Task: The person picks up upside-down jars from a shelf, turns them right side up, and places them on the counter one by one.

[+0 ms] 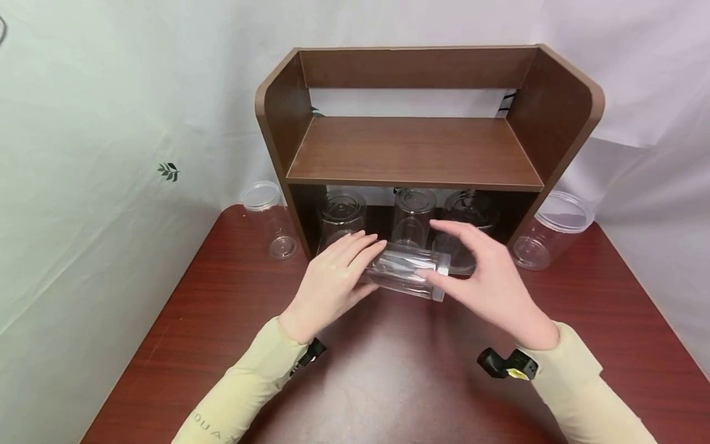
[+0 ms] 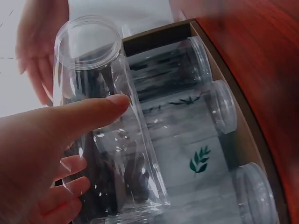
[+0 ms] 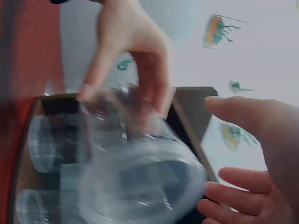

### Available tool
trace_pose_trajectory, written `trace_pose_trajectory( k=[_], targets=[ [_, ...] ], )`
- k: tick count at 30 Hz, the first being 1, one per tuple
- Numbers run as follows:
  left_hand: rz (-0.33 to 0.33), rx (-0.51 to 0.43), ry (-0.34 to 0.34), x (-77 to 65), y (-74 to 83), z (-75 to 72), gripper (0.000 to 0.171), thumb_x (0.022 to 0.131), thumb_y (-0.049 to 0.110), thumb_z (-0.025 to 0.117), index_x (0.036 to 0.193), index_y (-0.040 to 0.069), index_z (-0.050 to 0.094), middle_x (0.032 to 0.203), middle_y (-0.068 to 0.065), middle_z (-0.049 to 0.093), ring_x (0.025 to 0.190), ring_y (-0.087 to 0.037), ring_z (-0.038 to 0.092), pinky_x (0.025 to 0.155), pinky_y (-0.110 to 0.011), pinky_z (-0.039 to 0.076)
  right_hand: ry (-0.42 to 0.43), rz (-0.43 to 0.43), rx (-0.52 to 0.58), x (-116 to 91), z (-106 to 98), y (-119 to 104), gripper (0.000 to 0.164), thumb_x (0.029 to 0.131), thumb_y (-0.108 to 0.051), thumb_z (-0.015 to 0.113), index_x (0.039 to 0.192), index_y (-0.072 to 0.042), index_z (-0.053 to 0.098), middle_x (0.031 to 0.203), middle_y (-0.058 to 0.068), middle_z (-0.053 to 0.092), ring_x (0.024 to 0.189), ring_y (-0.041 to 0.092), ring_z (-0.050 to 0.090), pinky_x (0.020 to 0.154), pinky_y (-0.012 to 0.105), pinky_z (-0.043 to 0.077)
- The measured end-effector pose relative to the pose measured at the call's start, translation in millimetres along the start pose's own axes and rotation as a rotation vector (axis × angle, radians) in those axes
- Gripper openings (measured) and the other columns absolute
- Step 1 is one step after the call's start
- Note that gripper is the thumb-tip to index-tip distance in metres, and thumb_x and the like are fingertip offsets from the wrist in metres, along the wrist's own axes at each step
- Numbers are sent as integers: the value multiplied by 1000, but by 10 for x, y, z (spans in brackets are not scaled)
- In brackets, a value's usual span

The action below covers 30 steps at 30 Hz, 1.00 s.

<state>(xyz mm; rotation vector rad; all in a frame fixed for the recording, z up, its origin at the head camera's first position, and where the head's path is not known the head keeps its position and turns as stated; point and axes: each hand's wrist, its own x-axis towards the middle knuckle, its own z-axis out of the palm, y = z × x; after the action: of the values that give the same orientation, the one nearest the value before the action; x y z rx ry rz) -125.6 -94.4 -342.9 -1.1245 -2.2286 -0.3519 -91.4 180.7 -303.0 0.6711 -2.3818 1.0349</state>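
Brown shelf unit (image 1: 413,154) stands on the reddish table (image 1: 366,394), facing you. Held jar (image 1: 396,268), clear and see-through: on its side, slightly slanted, in front of the unit's lower compartment. Your left grip (image 1: 335,277) has it at one end, thumb along one side and fingers round the other, as the left wrist view confirms. Your right grip (image 1: 493,283) is unclosed: thumb and fingers spread wide apart about the jar's rimmed end. Contact there: cannot tell; the right wrist view is blurred, and the head view has the thumb overlapping the jar. Rimmed end, lidded or not: cannot tell.

Lower compartment, from your left: first clear jar (image 1: 342,213), second clear jar (image 1: 414,216), third clear jar (image 1: 468,213), the last partly behind your right fingers. Outside the unit, on the table: one more jar (image 1: 272,222) just beside its left wall, a wider jar (image 1: 549,231) just beside its right wall. White cloth (image 1: 127,111) with printed leaves hangs round the table. Both your sleeves are pale yellow, with black wrist devices (image 1: 507,364) at the cuffs.
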Motion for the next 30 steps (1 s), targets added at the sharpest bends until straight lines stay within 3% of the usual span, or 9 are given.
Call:
trace_pose_trajectory(
  k=[7,12,17,22,26,30],
  targets=[
    [-80,-123,70,-162,-81,65,77,73,23,94,139,2,59,137,-14,61,129,-29,56,117,-35,32,268,40,120,62,-260,-172,70,71,6,89,135,-8,66,129,6,67,117,13,61,101,23,45],
    [-161,-207,120,-290,-124,77,79,73,25,95,139,2,57,137,-12,61,131,-28,55,113,-40,40,489,99,231,111,-404,-258,55,78,8,82,131,3,66,128,16,67,119,21,62,103,27,46],
    [-274,-283,161,-386,-170,37,80,72,27,95,138,4,57,136,-9,61,126,-23,58,108,-34,44,687,79,466,155,-498,-115,50,78,8,81,125,7,67,123,23,66,118,30,61,108,34,45],
    [-371,-361,262,-466,-192,-26,80,69,26,95,137,7,57,131,-3,62,114,-21,63,101,-31,48,859,93,633,198,-560,118,49,73,12,81,120,8,69,117,25,66,112,32,61,104,34,48],
    [-388,-398,362,-518,-214,-50,80,67,23,95,134,4,56,128,-3,63,111,-22,65,97,-34,50,927,153,669,219,-586,324,48,73,11,82,119,5,70,118,24,65,112,32,60,102,33,49],
    [-378,-422,473,-527,-229,-103,79,65,19,94,129,-5,55,124,-13,63,109,-27,66,95,-33,52,896,238,677,245,-581,515,48,75,9,83,121,2,70,124,21,65,115,29,62,105,32,47]
  ],
)
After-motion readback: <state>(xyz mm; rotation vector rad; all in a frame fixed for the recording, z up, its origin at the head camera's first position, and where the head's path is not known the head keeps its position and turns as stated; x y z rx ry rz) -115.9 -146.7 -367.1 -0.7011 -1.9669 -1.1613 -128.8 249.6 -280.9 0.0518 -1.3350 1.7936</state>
